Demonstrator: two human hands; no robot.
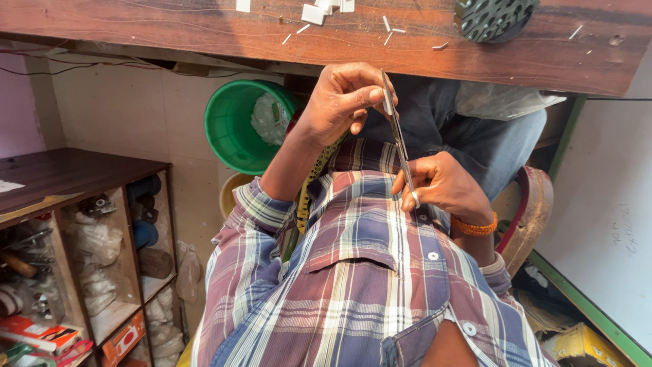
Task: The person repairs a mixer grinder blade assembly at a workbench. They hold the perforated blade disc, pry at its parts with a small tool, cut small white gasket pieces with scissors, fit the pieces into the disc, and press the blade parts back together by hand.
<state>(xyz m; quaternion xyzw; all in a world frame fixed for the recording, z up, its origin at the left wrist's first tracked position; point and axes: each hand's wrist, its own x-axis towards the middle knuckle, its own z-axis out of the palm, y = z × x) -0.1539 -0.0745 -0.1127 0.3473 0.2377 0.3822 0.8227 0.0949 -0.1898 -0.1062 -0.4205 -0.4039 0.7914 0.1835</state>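
Thin metal strip [398, 139], pinched at both ends

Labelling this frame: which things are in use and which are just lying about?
In use:
left hand
right hand
thin metal strip, pinched by both hands

Lying about:
green bucket
white scraps on the wooden bench
dark perforated disc
shelf unit of clutter
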